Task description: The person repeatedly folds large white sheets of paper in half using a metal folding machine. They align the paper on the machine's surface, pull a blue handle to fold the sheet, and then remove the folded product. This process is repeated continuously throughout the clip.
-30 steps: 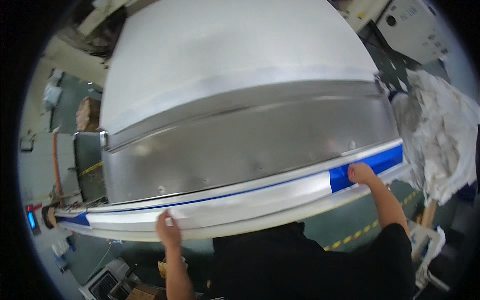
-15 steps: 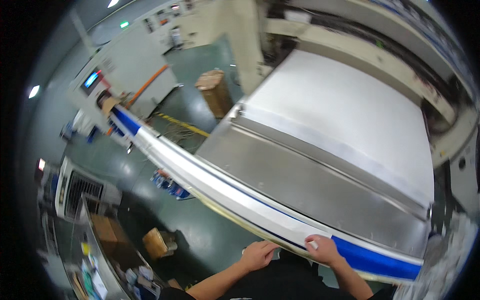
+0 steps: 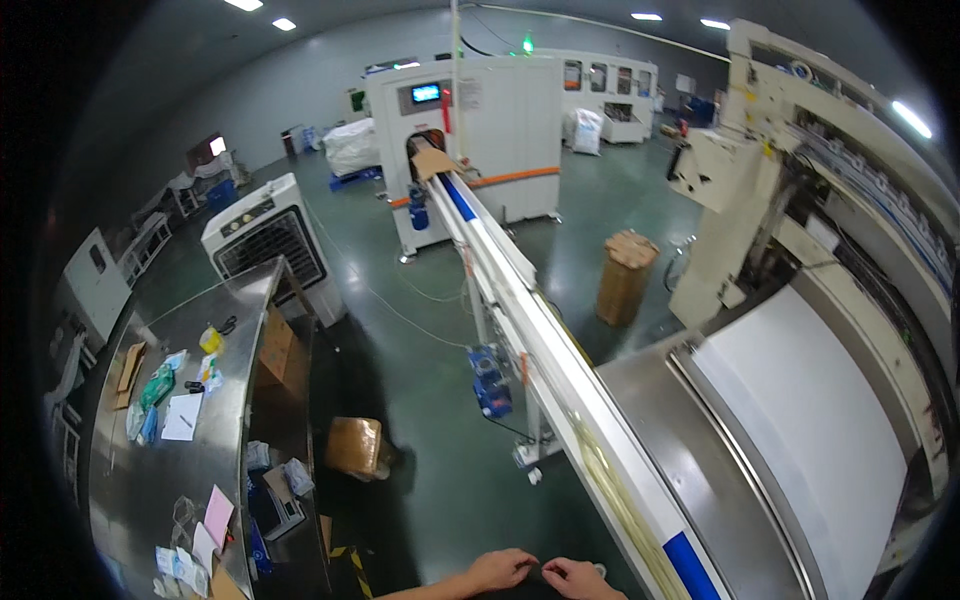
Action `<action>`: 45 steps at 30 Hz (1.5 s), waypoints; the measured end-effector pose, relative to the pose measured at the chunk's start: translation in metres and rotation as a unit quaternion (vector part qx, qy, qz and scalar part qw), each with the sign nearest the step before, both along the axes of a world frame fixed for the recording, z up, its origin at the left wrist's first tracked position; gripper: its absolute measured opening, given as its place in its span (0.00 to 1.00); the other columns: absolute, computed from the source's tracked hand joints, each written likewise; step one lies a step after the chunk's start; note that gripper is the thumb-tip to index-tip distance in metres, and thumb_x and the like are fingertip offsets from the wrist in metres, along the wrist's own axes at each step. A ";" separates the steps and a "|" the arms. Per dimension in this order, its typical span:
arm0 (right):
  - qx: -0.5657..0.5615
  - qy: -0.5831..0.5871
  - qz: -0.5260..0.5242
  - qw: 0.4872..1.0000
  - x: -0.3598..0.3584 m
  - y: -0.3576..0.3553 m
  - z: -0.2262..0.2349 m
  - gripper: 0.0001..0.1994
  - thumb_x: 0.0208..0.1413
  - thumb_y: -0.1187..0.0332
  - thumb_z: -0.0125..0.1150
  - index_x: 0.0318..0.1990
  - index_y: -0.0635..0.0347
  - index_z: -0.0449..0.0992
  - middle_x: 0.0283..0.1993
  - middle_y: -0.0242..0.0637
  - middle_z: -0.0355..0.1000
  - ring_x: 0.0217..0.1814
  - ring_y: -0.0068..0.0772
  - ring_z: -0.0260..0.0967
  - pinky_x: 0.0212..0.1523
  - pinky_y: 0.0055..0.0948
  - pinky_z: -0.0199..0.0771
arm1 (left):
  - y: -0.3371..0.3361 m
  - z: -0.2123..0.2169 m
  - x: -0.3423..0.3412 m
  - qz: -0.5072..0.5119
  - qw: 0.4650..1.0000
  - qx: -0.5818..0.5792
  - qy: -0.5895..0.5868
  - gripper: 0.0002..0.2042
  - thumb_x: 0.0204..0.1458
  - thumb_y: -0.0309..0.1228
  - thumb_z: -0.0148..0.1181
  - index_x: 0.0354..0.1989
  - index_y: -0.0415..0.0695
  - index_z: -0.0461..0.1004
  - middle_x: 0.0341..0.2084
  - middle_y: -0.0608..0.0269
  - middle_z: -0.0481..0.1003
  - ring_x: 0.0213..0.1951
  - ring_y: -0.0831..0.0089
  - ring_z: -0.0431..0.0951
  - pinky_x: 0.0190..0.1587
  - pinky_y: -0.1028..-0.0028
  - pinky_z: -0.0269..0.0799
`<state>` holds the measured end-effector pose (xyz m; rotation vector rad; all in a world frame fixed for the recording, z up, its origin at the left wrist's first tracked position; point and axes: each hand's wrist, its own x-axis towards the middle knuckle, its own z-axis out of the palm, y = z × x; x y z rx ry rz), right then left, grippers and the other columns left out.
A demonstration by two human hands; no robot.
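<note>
Side by side at the lower edge are my left hand (image 3: 503,568) and my right hand (image 3: 576,577), their fingertips facing across a narrow gap. The fingers of both are curled in, and whatever lies between them is too small to make out. A small white round piece (image 3: 600,569) shows at the outer side of my right hand; its kind is unclear. Just right of my hands runs a long white conveyor (image 3: 520,310), with a blue stretch (image 3: 690,565) at its near end and yellowish tubing (image 3: 605,470) along its side.
Right of the conveyor is a large machine with a metal plate (image 3: 690,450) and a white sheet (image 3: 810,430). A white cabinet (image 3: 510,130) stands at the far end. A steel table (image 3: 215,490) with papers is at left; cardboard boxes (image 3: 355,447) sit on the floor.
My view has swung left and up, toward the cabinet and steel table. My right hand has left the conveyor edge and come close to my left hand.
</note>
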<state>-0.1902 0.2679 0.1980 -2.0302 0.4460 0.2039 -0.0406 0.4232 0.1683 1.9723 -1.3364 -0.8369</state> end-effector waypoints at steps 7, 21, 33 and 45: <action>-0.018 0.055 0.142 0.988 0.068 -0.006 -0.025 0.16 0.56 0.54 0.51 0.45 0.54 0.73 0.37 0.43 0.75 0.38 0.46 0.74 0.39 0.39 0.73 | 0.027 0.015 0.047 0.102 0.983 0.073 0.137 0.14 0.56 0.38 0.54 0.47 0.47 0.74 0.39 0.62 0.77 0.40 0.70 0.78 0.43 0.71 0.72; -0.035 0.040 0.364 0.930 0.285 -0.019 -0.039 0.16 0.55 0.54 0.49 0.44 0.53 0.73 0.39 0.44 0.75 0.41 0.51 0.73 0.40 0.45 0.72 | 0.032 -0.021 0.176 0.353 0.839 -0.070 0.409 0.14 0.57 0.34 0.54 0.49 0.40 0.72 0.37 0.63 0.76 0.40 0.75 0.75 0.42 0.75 0.71; -0.330 -0.410 0.300 0.796 0.555 -0.035 0.126 0.28 0.45 0.71 0.58 0.59 0.53 0.65 0.53 0.47 0.66 0.49 0.45 0.68 0.51 0.40 0.67 | 0.007 0.087 0.362 0.446 0.763 -0.288 0.367 0.14 0.58 0.29 0.52 0.51 0.36 0.68 0.44 0.60 0.74 0.43 0.74 0.74 0.46 0.76 0.68; 0.281 -0.163 0.313 0.893 0.740 0.012 0.129 0.43 0.41 0.82 0.52 0.69 0.53 0.44 0.67 0.54 0.49 0.70 0.45 0.49 0.66 0.40 0.53 | 0.034 0.125 0.579 0.455 0.779 -0.372 0.217 0.12 0.55 0.23 0.55 0.48 0.37 0.72 0.33 0.69 0.69 0.32 0.86 0.66 0.36 0.84 0.63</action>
